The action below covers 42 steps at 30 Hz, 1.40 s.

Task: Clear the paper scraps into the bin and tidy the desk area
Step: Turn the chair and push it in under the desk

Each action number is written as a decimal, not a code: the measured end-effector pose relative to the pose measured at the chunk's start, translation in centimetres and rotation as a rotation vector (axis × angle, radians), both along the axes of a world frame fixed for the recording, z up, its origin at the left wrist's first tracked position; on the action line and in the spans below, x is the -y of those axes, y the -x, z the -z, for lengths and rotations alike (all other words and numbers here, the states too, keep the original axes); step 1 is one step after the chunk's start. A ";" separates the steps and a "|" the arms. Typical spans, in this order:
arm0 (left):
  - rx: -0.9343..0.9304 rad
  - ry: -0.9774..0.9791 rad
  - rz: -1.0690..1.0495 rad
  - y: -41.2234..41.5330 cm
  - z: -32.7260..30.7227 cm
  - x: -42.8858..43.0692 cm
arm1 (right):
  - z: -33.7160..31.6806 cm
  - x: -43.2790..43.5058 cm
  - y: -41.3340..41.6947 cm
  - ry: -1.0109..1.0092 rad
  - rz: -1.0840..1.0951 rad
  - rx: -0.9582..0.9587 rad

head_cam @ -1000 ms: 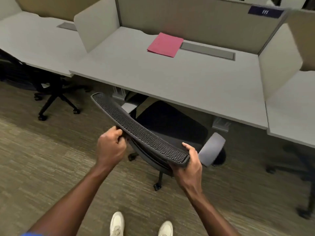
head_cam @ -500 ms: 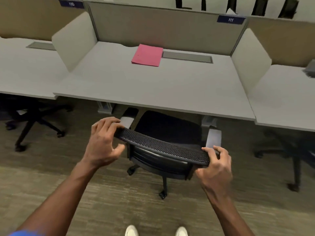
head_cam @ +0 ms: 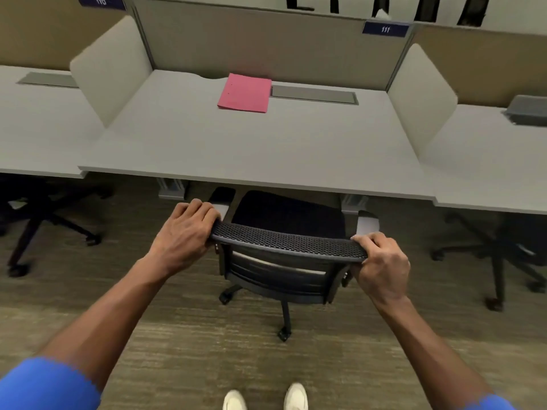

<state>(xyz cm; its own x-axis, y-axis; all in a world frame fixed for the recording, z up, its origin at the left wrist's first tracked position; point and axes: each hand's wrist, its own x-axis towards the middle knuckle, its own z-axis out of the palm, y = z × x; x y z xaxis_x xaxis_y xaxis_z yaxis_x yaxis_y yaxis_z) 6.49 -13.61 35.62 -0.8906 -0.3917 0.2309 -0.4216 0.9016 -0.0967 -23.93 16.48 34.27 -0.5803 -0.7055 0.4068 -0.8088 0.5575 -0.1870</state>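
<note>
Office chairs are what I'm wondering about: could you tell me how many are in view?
3. One chair is gripped by the left hand and right hand; one sits under the left desk, one under the right. Others may be hidden.

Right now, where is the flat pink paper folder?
In the head view, the flat pink paper folder lies at the desk's back centre, just left of the grey cable tray cover.

Chair back (head_cam: 288, 242) black mesh; desk (head_cam: 251, 149) matt grey laminate.
</note>
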 end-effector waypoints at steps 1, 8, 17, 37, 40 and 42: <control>0.007 0.005 -0.002 0.1 0.0 0.1 | 0.0 0.1 0.3 0.005 -0.015 -0.008; 0.022 0.008 -0.062 0.8 -0.1 -0.9 | 0.3 1.0 3.2 0.047 -0.114 -0.032; 0.028 -0.026 -0.179 3.5 -0.2 0.0 | 0.7 3.7 6.2 0.056 -0.140 0.061; 0.016 -0.067 -0.241 7.3 -0.7 9.2 | -0.2 13.4 8.8 -0.012 -0.082 0.094; 0.015 -0.054 -0.224 7.6 -0.7 10.6 | 0.1 14.6 9.0 -0.012 -0.067 0.092; 0.013 -0.043 -0.208 7.7 -0.5 11.3 | 0.3 15.1 8.9 -0.004 -0.053 0.086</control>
<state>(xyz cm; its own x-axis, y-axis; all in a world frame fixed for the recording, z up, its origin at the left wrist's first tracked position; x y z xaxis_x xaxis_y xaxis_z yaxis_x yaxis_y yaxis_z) -1.23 -24.90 36.14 -0.7925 -0.5763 0.1994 -0.5978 0.7988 -0.0670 -32.84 1.41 33.93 -0.5750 -0.7373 0.3547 -0.8181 0.5154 -0.2549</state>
